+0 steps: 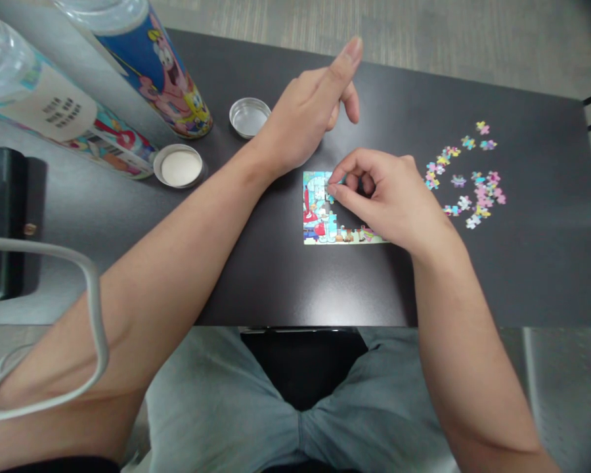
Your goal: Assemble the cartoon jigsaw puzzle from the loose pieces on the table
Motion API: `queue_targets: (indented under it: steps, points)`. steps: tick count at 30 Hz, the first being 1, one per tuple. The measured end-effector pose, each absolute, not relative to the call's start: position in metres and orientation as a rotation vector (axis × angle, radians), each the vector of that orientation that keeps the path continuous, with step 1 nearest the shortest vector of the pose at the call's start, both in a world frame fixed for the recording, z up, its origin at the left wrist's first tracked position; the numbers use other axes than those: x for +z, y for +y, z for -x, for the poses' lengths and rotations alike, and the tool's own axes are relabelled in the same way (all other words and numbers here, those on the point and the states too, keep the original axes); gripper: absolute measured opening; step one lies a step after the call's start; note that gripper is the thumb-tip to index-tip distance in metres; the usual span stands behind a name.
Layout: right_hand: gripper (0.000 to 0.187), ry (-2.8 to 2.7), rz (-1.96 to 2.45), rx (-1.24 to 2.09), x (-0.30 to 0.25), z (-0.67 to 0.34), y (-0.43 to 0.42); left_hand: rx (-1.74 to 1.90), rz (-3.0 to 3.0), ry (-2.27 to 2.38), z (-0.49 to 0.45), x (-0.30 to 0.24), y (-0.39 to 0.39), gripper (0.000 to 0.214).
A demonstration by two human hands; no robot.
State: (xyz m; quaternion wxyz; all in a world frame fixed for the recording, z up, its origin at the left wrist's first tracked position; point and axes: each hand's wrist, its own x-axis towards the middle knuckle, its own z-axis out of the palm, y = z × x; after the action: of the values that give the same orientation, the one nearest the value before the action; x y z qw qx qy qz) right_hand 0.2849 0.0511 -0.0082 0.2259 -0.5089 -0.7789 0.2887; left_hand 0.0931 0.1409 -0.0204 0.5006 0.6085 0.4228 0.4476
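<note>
A partly assembled jigsaw puzzle (318,231) lies flat on the dark table, joined along its left side and lower edge. My right hand (387,194) covers part of it, with thumb and forefinger pinched on a small light-blue puzzle piece (330,190) at the joined left section. How much of that piece is fitted I cannot tell. Beyond the puzzle, my left hand (308,115) rests on its side with a long finger stretched out and others partly bent. It holds nothing that I can see. Several loose puzzle pieces (483,190) lie scattered to the right of my right hand.
Two clear-topped printed canisters, one blue (165,72) and one with a white label (73,112), stand at the left. Near them lie two round metal lids (249,117) (180,165). A black case (2,223) sits at the far left, and a grey cable (96,309) loops over my left forearm.
</note>
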Motion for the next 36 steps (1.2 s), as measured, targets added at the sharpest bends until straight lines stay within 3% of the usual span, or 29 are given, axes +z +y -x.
queue_targets:
  steps: [5,20,26,36]
  points:
    - [0.006,-2.136,1.384,0.771,-0.013,-0.283,0.052,0.95,-1.538,0.985,-0.084,-0.016,0.142,0.067]
    - [0.006,-2.006,1.283,0.701,-0.02,-0.29,0.054,0.952,-1.569,0.978,-0.081,-0.018,0.146,0.067]
    - [0.026,-1.785,1.3,0.563,0.001,-0.333,0.058,0.928,-1.6,0.992,-0.077,-0.021,0.149,0.066]
    - [0.009,-1.654,1.707,0.342,-0.005,-0.43,0.053,0.934,-1.648,0.937,-0.072,-0.026,0.159,0.078]
